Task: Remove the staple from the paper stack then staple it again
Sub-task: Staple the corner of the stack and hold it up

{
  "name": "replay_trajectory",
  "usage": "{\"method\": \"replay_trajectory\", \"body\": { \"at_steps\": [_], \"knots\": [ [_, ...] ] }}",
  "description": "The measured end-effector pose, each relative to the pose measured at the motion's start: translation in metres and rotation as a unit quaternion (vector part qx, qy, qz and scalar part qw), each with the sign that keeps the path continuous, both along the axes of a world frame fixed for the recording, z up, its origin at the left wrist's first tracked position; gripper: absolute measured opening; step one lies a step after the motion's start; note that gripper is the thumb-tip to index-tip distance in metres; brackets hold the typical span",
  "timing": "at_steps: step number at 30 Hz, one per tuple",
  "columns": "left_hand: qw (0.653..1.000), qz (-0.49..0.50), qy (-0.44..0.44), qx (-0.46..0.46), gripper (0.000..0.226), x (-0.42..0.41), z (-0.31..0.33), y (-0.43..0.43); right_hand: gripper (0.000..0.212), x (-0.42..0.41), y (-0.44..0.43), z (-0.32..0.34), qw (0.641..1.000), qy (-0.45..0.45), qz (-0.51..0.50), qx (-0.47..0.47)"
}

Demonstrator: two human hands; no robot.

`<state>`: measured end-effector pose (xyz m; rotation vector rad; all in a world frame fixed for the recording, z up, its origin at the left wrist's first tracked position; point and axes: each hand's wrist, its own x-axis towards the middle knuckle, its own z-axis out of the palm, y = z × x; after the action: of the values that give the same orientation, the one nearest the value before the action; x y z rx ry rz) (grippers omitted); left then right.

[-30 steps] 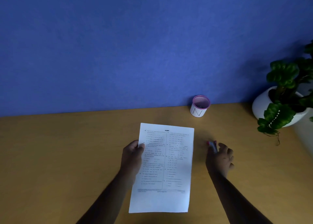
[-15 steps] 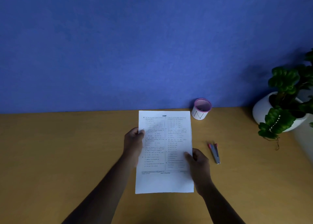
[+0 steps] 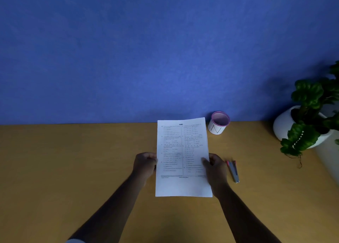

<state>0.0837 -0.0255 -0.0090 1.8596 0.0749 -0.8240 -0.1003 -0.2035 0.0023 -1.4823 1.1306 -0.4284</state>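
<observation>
The paper stack [image 3: 182, 156] is held above the middle of the desk [image 3: 73, 169], the left hand [image 3: 145, 164] at its left edge and the right hand [image 3: 216, 166] at its right edge. The stapler [image 3: 233, 171] lies on the desk just right of the right hand. Behind it, against the wall [image 3: 146, 50], stands a cup [image 3: 218, 123]. A potted plant [image 3: 308, 118] sits at the far right.

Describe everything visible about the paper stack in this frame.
The paper stack is white, printed in two columns of small text with a blank lower margin. It is held upright-facing toward the camera above the wooden table, the left hand gripping its left edge, the right hand its right edge. No staple is discernible. Its top edge overlaps the blue wall.
</observation>
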Motion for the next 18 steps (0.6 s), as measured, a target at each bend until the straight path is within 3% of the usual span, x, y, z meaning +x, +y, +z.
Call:
{"method": "replay_trajectory", "body": {
  "at_steps": [7, 12, 18],
  "knots": [
    [0.998, -0.019, -0.028, 0.055, 0.015, -0.007, -0.021, 0.0, 0.01, 0.007, -0.001, -0.029, 0.995, 0.094, -0.001, -0.035],
    [0.992, -0.016, -0.071, 0.1, 0.022, -0.009, -0.029, -0.006, 0.023, 0.011, -0.005, -0.043, 0.985, 0.157, 0.004, -0.068],
    [0.988, -0.029, -0.095, 0.119, 0.012, -0.009, -0.041, -0.004, 0.029, 0.013, -0.009, -0.047, 0.97, 0.215, 0.058, -0.099]
  ]
}}
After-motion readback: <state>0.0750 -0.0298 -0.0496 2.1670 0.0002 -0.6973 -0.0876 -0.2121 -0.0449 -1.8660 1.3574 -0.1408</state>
